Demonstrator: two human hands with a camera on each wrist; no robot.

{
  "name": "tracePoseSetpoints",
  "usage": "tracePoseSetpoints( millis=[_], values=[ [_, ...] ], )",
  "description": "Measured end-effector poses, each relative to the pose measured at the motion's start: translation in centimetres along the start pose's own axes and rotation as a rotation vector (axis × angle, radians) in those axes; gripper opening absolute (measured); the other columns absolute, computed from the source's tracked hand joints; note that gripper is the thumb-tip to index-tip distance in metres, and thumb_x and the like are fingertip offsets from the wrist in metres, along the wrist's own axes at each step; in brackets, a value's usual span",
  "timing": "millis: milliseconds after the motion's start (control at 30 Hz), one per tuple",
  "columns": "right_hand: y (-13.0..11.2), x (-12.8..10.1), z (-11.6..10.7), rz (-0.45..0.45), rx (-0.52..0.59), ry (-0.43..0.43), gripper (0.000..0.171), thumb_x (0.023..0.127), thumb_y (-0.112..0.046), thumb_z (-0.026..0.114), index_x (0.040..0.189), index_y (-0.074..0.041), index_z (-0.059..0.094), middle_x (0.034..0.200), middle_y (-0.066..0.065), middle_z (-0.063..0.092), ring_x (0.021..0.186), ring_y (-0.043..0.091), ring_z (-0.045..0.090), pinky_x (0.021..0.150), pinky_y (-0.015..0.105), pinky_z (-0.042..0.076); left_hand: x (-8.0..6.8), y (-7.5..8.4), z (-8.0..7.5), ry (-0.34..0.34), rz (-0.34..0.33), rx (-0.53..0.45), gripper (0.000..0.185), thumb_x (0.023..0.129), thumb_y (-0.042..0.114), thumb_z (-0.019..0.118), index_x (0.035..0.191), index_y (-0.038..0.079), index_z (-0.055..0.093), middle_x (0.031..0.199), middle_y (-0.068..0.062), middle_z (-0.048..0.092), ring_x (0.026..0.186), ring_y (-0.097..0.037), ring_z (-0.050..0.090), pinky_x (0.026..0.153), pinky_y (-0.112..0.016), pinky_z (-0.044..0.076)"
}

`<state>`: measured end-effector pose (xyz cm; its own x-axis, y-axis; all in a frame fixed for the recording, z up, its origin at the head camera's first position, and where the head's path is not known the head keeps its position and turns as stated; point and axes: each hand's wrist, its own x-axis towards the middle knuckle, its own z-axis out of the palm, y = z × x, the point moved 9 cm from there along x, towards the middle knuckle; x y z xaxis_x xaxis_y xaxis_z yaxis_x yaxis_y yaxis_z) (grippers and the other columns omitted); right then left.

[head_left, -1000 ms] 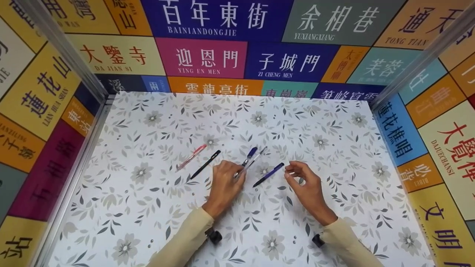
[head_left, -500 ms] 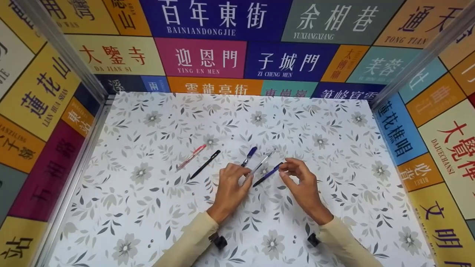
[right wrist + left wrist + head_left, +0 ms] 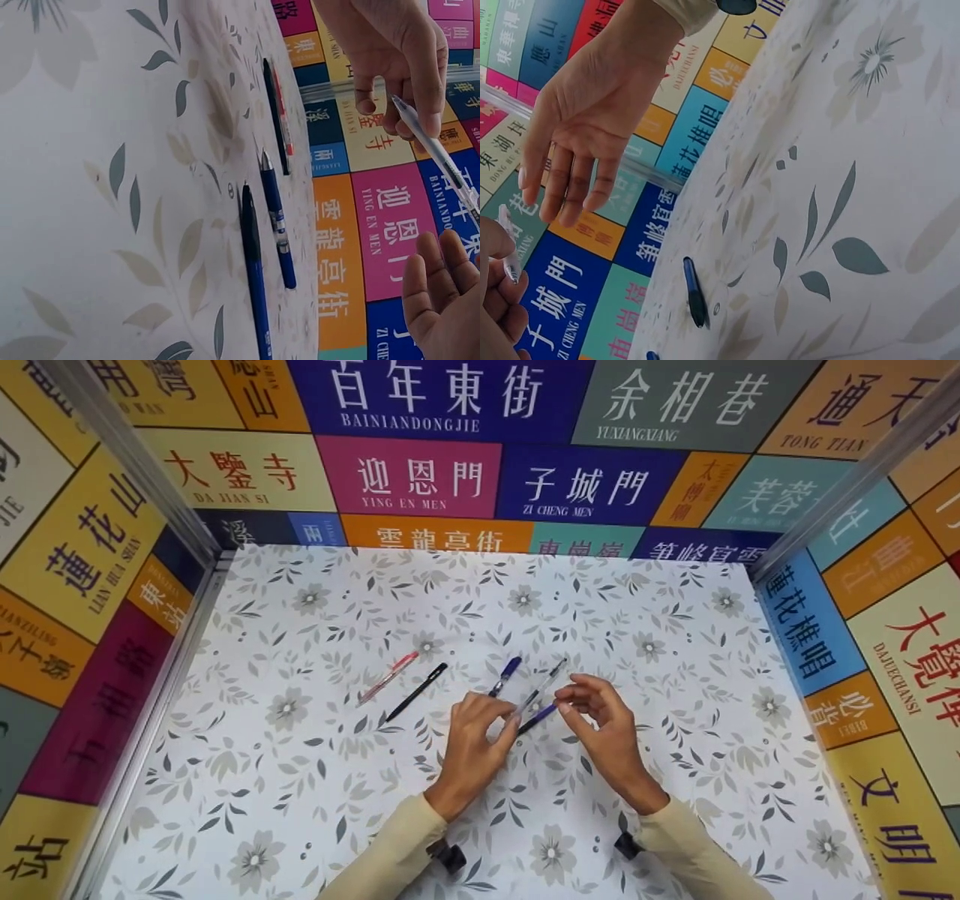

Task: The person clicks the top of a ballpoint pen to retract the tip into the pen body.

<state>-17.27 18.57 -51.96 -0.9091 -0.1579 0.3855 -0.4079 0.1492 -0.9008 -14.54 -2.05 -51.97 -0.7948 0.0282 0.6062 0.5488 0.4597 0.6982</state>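
- Clear pen (image 3: 541, 687) is pinched in the left hand (image 3: 474, 739), lifted above mid-desk (image 3: 675, 607).
- Right hand (image 3: 604, 727), fingers loosely curled, holds nothing, just beside its tip.
- Dark-blue pen (image 3: 537, 718) lies beneath them.

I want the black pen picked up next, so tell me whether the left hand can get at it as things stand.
Probably yes. The black pen lies bare on the table, beside the red pen, nothing over it. But the left hand holds a clear pen, so it is not free.
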Motion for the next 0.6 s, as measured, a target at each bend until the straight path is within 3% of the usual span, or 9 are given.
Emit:
tracePoseSetpoints(
  millis=[300, 600],
  values=[
    [-1.0, 0.4, 0.5, 0.002, 0.03, -0.017, 0.044, 0.104, 0.009, 0.067, 0.146, 0.008, 0.055, 0.121, 0.026, 0.071, 0.11, 0.022, 0.072, 0.099, 0.028, 0.057, -0.1, 1.0, -0.1, 0.021, 0.016, -0.055, 0.007, 0.098, 0.007, 0.083, 0.104, 0.008, 0.082, 0.099, 0.003, 0.075, 0.098, -0.018, 0.065, 0.088, -0.041, 0.047],
    [-2.5, 1.0, 0.4, -0.014, 0.176, 0.027, 0.05, 0.101, 0.016, 0.066, 0.148, 0.015, 0.05, 0.119, 0.03, 0.068, 0.106, 0.026, 0.075, 0.091, 0.037, 0.064, -0.3, 1.4, 0.0, 0.023, -0.002, -0.084, 0.008, 0.098, 0.01, 0.084, 0.106, 0.011, 0.083, 0.099, 0.005, 0.076, 0.097, -0.016, 0.065, 0.089, -0.038, 0.049]
  ],
)
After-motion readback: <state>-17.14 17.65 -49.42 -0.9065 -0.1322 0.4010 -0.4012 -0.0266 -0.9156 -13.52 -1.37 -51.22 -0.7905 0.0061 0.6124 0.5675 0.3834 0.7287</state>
